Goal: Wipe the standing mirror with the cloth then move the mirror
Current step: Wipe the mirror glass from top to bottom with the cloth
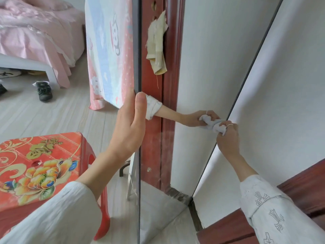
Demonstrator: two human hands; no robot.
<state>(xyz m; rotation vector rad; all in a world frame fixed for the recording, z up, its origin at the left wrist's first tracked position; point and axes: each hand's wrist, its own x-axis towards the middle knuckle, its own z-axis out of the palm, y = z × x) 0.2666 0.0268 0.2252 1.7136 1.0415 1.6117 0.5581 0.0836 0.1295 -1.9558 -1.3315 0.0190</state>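
Observation:
The standing mirror (202, 67) is tall with a thin dark frame and stands just in front of me. It reflects a white wall, a red door frame and my own arm. My left hand (130, 127) grips its left edge at mid height, thumb on the front and fingers behind. My right hand (228, 138) holds a crumpled pale cloth (217, 126) and presses it on the glass at the mirror's right edge. The reflected hand meets the cloth from the other side.
A red plastic stool (35, 164) with a flower pattern stands at my lower left, close to the mirror's support leg (131, 184). Behind are a bed (35, 32) with pink covers, a hanging patterned sheet (109, 50) and a black shoe (44, 90). A white wall (290, 85) runs right of the mirror.

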